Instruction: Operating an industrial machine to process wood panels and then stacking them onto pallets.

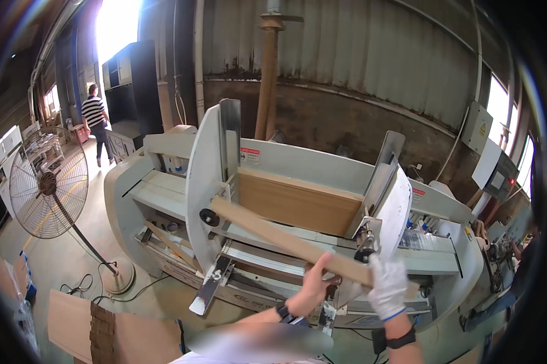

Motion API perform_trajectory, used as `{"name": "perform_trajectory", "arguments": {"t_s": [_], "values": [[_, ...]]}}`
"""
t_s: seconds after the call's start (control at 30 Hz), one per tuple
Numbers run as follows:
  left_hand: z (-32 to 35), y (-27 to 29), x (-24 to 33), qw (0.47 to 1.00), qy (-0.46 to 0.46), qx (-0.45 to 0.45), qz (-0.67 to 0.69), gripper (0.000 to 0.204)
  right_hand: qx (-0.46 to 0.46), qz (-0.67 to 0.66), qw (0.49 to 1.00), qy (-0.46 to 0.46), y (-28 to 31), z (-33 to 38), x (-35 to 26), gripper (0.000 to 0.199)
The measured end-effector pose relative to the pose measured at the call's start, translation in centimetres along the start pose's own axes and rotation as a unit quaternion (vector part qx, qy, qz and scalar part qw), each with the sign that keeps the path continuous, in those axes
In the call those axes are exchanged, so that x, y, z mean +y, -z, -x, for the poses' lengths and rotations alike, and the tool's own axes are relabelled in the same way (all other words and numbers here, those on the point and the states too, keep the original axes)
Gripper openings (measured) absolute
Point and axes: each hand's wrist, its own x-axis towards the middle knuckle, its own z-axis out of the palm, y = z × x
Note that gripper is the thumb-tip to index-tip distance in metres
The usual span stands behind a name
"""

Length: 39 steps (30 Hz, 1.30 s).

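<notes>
A long, narrow light-brown wooden board [279, 238] slants across the front of a pale grey machine [216, 145], its far left end higher than its right end. My left hand [312, 286], bare with a dark watch at the wrist, grips the board's near edge, thumb up against it and fingers partly hidden beneath. Near the right end my right hand [389, 290], in a white glove, closes over the board; motion blurs its fingers. Behind the board, a brown panel [298, 197] lies between the machine's two upright side plates.
A floor fan [47, 182] stands at left, its cable on the floor. Flat cardboard [70, 324] lies at lower left. Metal support arms [211, 285] jut from the machine's front. A control box [497, 173] is at right. One person [94, 118] stands far left; another is partly visible at the right edge.
</notes>
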Motion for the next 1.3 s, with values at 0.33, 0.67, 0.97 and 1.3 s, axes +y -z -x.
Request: {"name": "perform_trajectory", "arguments": {"t_s": [0.33,0.67,0.97,1.3], "values": [[-7.2,-18.7,9.9,0.989,-0.058,-0.119,-0.068,0.057,0.252,0.060,0.932,-0.255,5.7,8.3,5.0,0.067],[-16.1,-23.4,18.9,0.995,-0.024,-0.097,0.017,0.066,0.112,0.204,0.808,-0.542,3.8,28.3,4.4,0.055],[-20.7,-21.1,21.0,0.988,-0.011,-0.111,-0.107,0.064,0.082,0.119,0.723,-0.676,3.9,29.0,2.3,0.055],[-29.4,-12.7,16.9,0.964,0.160,0.026,-0.213,0.101,0.051,0.039,0.697,-0.715,-3.0,31.4,4.1,0.065]]}}
